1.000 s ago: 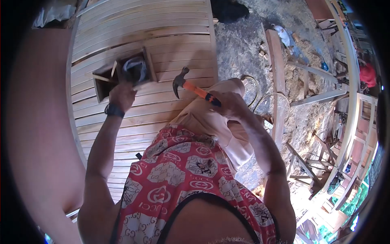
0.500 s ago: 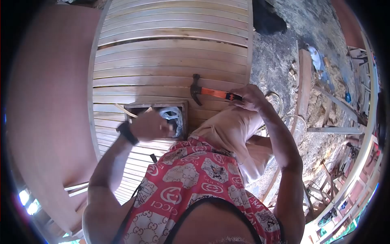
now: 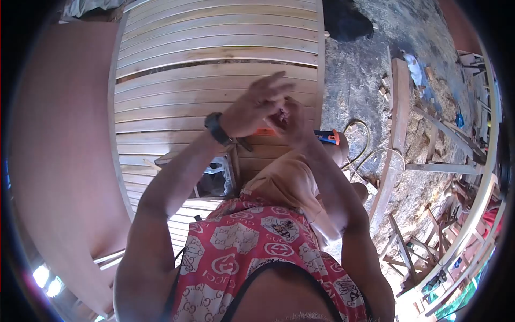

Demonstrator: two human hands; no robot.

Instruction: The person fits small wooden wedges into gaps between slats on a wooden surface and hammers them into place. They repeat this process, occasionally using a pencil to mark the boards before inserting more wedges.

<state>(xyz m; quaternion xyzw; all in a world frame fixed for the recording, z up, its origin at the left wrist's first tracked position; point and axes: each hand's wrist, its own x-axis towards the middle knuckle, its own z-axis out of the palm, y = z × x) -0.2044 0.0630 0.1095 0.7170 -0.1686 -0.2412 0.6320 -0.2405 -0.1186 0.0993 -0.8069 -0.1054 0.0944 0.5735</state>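
Observation:
My left hand (image 3: 253, 109), with a dark watch (image 3: 216, 127) on its wrist, is over the slatted wooden panel (image 3: 214, 80). Its fingers are stretched out and slightly apart, their lower side against my right hand. My right hand (image 3: 292, 122) has its fingers curled up towards the left one; whatever they hold is too small or hidden to name. Below both hands lies a hammer (image 3: 327, 137) with an orange and dark handle. Its head is mostly covered by my left wrist, and its grip end sticks out past my right wrist near my knee.
A wooden box (image 3: 234, 172) with a plastic bag (image 3: 217, 174) inside is on the slats, partly behind my left forearm. A large brown board (image 3: 64, 123) stands at left. On the right, timber (image 3: 398, 107), a looped cable (image 3: 367, 137) and wood shavings lie on the floor.
My left hand has moved from the box up and right to meet my right hand. My right hand has shifted left along the hammer, which now lies further right and lower.

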